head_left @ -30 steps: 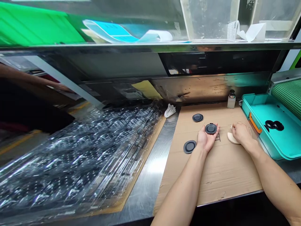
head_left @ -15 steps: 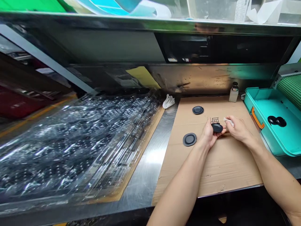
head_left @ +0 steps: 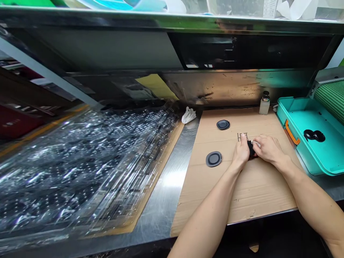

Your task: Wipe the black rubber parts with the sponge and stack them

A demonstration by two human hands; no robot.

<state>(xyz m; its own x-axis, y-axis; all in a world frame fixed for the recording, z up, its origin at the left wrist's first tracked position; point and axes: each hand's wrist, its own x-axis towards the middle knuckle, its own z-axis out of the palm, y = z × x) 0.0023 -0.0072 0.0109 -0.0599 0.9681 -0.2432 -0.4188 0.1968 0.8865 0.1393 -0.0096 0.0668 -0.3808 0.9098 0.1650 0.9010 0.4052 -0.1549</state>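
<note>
My left hand (head_left: pixel 241 151) is closed around a black round plastic lid (head_left: pixel 251 149), now tipped so its edge faces me and partly covered by my fingers. Against the lid's right side, my right hand (head_left: pixel 269 147) pinches a small white wipe (head_left: pixel 256 143); most of the wipe is hidden. Two similar dark oval lids lie flat on the cardboard sheet (head_left: pixel 264 193): one lid (head_left: pixel 223 124) toward the back, another lid (head_left: pixel 214 158) left of my left forearm.
A teal tray (head_left: pixel 309 159) with an orange latch holds two glossy black round parts (head_left: pixel 314 135). A small bottle (head_left: pixel 264 104) stands at the back. Clear plastic trays (head_left: pixel 88 168) are stacked at left, with a crumpled white tissue (head_left: pixel 188 115) beside them.
My left hand has turned the lid from lying face-up to tilted on edge. My right hand has moved left, bringing the wipe onto the lid. The view has shifted slightly.
</note>
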